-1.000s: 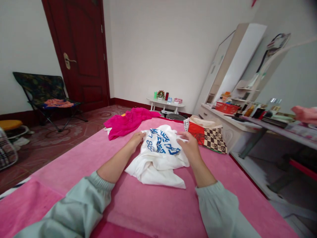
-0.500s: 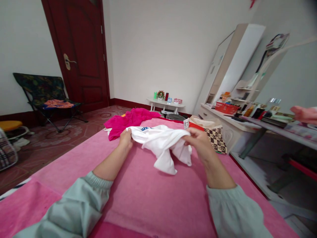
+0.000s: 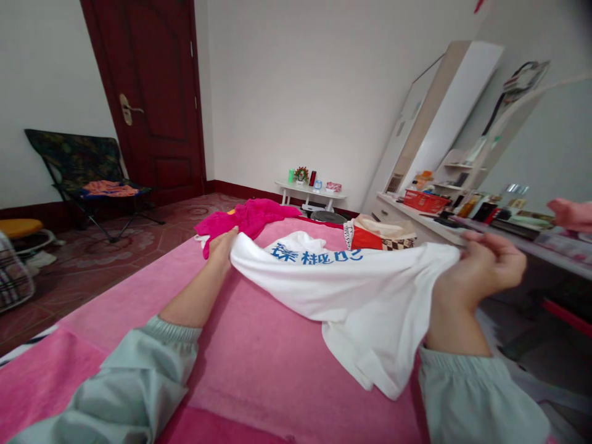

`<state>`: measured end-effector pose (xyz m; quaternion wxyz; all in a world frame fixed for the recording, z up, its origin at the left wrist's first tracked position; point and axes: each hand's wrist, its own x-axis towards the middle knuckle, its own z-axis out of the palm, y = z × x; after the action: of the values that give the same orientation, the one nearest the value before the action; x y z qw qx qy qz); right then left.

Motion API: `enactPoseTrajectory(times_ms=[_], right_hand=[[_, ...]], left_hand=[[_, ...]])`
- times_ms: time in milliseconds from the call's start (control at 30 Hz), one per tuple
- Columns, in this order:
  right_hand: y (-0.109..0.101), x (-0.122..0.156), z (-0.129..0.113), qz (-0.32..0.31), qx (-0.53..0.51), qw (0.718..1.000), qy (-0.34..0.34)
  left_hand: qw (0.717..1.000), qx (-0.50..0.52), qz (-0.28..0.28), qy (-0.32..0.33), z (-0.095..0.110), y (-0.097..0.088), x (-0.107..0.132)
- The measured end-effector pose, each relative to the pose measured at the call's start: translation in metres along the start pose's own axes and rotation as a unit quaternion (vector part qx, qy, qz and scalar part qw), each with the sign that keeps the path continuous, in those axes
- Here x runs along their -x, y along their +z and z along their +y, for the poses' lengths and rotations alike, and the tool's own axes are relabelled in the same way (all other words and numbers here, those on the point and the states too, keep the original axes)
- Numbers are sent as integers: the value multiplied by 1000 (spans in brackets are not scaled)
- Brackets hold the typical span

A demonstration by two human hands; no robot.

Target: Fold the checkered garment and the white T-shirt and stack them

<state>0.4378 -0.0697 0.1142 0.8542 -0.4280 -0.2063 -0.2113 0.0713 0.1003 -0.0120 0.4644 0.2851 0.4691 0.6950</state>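
A white T-shirt with blue print [image 3: 342, 290] is stretched out above the pink bed cover [image 3: 259, 370]. My left hand [image 3: 222, 245] grips one end of it at the far left, fingers closed on the cloth. My right hand [image 3: 481, 271] holds the other end, raised at the right with fingers pinched on the fabric. The shirt's lower part hangs down and drapes toward my right sleeve.
A magenta garment [image 3: 245, 219] lies at the bed's far edge, and a red, cream and checkered folded pile [image 3: 379, 234] sits far right. A dresser with a red basket [image 3: 425, 200], a small white table [image 3: 309, 191], a folding chair [image 3: 87, 179] and a dark door [image 3: 148, 98] surround the bed.
The shirt lay crumpled on the bed, then both hands lifted it. My right hand has now pulled far to the right, spreading the shirt wide; my left hand moved slightly left.
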Motion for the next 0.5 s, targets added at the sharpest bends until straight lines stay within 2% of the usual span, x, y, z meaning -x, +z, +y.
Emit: enactPoseTrajectory(times_ms=[67, 133, 200, 233, 300, 333, 400, 500], right_hand=[[-4, 5, 3, -94, 142, 982, -75], [-7, 12, 7, -198, 280, 927, -149], [-8, 21, 16, -293, 344, 873, -183], [-7, 27, 24, -341, 345, 857, -176], [-5, 40, 44, -430, 316, 838, -115], [-5, 47, 56, -458, 301, 833, -75], [-8, 62, 82, -473, 287, 833, 0], [-20, 78, 114, -472, 261, 838, 83]], left_hand=[[997, -66, 1, 30, -5, -6, -1], [986, -152, -5, 71, -6, -10, 1], [944, -285, -8, 168, -4, -10, 7], [908, -351, -11, 229, -2, -9, 10], [833, -440, -28, 335, -1, -5, 16], [814, -453, -41, 360, -2, -2, 18], [803, -473, -82, 353, -6, 3, 20], [799, -526, -141, 255, -19, 8, 19]])
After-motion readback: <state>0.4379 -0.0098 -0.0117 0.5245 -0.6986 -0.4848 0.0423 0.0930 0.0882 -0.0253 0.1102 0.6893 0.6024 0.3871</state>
